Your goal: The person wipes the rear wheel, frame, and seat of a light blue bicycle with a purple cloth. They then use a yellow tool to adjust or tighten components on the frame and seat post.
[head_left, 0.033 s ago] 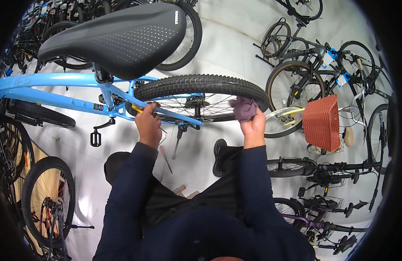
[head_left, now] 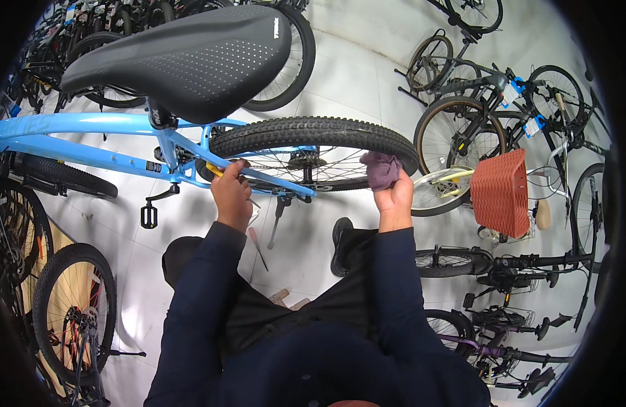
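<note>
A blue bicycle frame [head_left: 89,132] with a black saddle [head_left: 191,57] stretches across the upper left. Its rear wheel has a knobby black tire [head_left: 306,129]. My left hand [head_left: 231,197] is closed at the blue rear stay [head_left: 275,182]. A small yellow piece [head_left: 214,169] shows beside its fingertips; I cannot tell whether it is held. In my right hand [head_left: 394,200] is a bunched purple cloth [head_left: 380,171], pressed against the right side of the wheel. The cloth hides part of the rim and the fingertips.
A screwdriver [head_left: 258,249] lies on the pale floor below the wheel, near a kickstand [head_left: 279,220]. A black pedal [head_left: 149,216] juts down at the left. Other bicycles stand all around, one with a reddish woven basket [head_left: 499,193] at the right.
The purple cloth has shifted slightly in my right hand, and its left edge is more tucked in. My left hand keeps its place.
</note>
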Action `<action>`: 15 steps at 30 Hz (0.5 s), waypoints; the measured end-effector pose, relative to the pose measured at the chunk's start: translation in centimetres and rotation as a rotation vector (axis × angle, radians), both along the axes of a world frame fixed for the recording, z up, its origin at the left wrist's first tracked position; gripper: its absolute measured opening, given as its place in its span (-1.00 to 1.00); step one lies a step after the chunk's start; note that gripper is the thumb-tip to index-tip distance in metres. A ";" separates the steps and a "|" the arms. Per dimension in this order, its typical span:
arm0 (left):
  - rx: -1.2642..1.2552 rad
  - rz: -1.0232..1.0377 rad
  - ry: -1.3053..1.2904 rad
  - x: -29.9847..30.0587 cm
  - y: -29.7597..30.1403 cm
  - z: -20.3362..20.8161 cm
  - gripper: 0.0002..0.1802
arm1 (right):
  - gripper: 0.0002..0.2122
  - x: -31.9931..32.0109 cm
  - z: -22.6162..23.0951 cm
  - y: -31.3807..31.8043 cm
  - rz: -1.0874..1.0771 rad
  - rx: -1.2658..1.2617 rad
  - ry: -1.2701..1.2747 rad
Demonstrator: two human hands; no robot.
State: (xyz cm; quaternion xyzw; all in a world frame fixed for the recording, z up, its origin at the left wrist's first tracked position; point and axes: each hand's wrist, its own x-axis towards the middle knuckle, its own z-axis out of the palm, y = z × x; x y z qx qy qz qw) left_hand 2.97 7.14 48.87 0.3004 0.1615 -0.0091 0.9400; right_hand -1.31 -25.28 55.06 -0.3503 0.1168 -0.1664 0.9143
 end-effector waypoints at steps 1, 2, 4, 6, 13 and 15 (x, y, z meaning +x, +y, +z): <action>0.003 0.006 0.009 0.1 0.0 0.1 -0.90 | -0.69 0.3 0.0 0.1 0.027 0.024 -0.050; 0.009 0.008 0.011 0.1 -0.2 0.1 -0.90 | -0.70 0.4 -0.1 0.8 -0.008 0.042 -0.035; 0.018 0.016 0.014 0.0 -0.2 0.3 -0.91 | -0.73 0.5 -0.2 3.3 -0.072 0.067 -0.009; 0.020 0.011 0.010 -0.2 -0.2 0.4 -0.91 | -0.78 0.7 -0.5 7.0 0.023 0.009 -0.119; -0.011 0.104 0.002 0.4 -0.8 1.0 -0.93 | -0.81 1.7 -0.1 16.4 0.310 0.167 -0.031; 0.027 0.114 0.064 0.3 -0.7 1.1 -0.93 | -0.83 1.5 0.0 14.1 0.257 0.117 -0.008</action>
